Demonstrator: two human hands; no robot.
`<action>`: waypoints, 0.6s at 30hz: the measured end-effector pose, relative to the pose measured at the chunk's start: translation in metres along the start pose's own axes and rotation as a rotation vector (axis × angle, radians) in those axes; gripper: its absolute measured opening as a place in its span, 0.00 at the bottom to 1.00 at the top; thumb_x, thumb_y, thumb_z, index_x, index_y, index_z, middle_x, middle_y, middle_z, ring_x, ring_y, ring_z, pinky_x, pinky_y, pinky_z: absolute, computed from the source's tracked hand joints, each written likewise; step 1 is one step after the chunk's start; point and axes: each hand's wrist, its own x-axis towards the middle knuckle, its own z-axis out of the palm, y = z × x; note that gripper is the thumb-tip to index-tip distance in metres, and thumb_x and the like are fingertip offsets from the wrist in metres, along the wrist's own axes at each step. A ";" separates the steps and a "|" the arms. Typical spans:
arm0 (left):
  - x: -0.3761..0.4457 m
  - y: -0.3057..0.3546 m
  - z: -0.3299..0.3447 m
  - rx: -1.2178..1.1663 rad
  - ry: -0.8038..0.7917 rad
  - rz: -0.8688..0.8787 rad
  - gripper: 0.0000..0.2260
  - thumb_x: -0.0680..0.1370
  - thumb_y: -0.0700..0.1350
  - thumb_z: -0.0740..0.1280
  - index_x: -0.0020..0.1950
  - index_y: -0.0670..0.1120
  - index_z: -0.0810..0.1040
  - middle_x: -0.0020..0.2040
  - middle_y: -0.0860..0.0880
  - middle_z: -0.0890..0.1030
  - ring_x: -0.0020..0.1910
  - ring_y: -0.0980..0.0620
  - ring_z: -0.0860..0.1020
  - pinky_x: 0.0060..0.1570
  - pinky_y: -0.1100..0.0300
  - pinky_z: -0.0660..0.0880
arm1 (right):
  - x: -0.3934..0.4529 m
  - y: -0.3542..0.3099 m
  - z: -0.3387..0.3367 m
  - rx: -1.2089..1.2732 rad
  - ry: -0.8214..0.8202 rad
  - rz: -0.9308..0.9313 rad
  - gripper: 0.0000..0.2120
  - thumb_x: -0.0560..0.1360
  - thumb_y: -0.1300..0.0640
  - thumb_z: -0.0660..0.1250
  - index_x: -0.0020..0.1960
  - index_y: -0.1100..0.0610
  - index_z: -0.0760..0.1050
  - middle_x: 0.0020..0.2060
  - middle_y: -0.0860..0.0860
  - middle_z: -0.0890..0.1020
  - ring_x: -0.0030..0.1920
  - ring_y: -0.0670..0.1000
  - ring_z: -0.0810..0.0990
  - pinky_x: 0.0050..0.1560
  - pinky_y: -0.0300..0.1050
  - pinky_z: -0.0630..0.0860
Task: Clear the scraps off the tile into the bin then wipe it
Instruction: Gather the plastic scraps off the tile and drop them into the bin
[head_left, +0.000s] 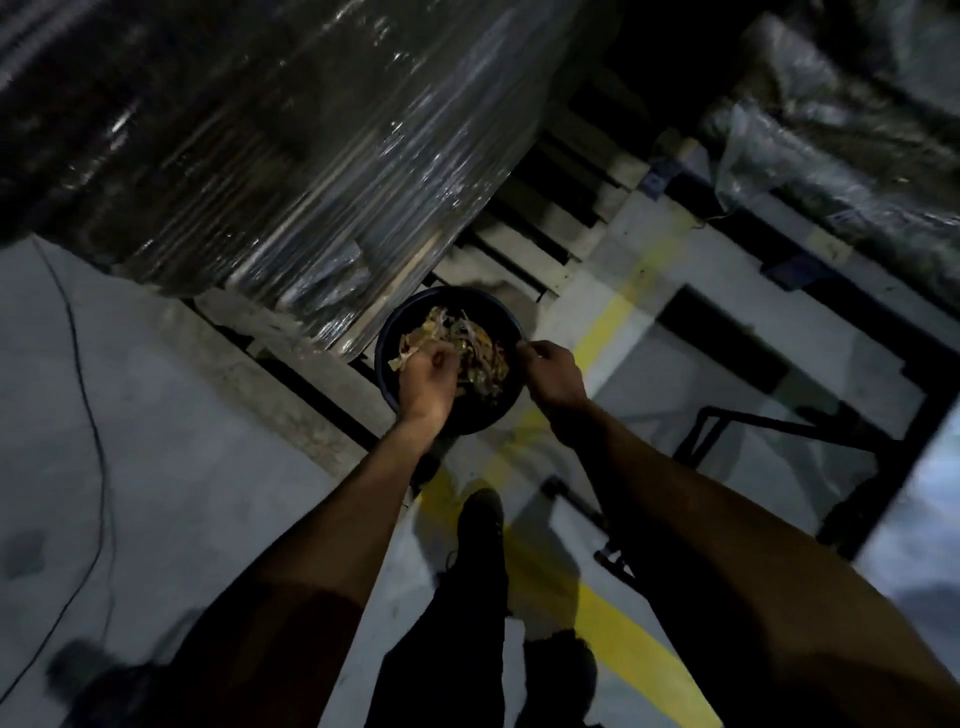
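Both hands over the bin on the floor, scraps inside it.

A wrapped pallet load (270, 140) fills the upper left; its wooden pallet (524, 228) rests on the grey floor (171, 415), which carries a yellow line (608, 322). The round dark bin (387, 332) stands on the floor against the pallet's near edge and holds a heap of pale scraps (467, 338). The left hand (428, 382) hangs over the bin's near left rim, fingers curled around a few scraps. The right hand (550, 374) sits at the right rim, fingers curled; what it grips cannot be made out. The tile is out of view.
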 end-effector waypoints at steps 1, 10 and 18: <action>-0.016 0.010 -0.001 -0.044 -0.016 -0.018 0.08 0.80 0.41 0.63 0.53 0.40 0.80 0.55 0.43 0.80 0.56 0.44 0.77 0.45 0.64 0.74 | -0.016 -0.002 -0.009 0.054 0.012 0.008 0.14 0.81 0.49 0.59 0.54 0.56 0.78 0.50 0.57 0.81 0.44 0.55 0.76 0.44 0.47 0.71; -0.151 0.060 -0.008 -0.127 -0.112 0.085 0.08 0.77 0.50 0.63 0.48 0.50 0.80 0.55 0.43 0.82 0.56 0.43 0.79 0.60 0.43 0.75 | -0.152 0.001 -0.084 0.279 0.139 -0.116 0.13 0.81 0.47 0.59 0.52 0.55 0.77 0.55 0.57 0.81 0.56 0.58 0.78 0.60 0.60 0.75; -0.306 0.095 0.009 -0.268 -0.194 0.283 0.10 0.81 0.42 0.59 0.41 0.49 0.75 0.40 0.50 0.77 0.41 0.51 0.75 0.35 0.64 0.69 | -0.299 0.049 -0.142 0.434 0.264 -0.360 0.19 0.76 0.46 0.60 0.43 0.62 0.76 0.47 0.67 0.80 0.45 0.57 0.77 0.49 0.53 0.74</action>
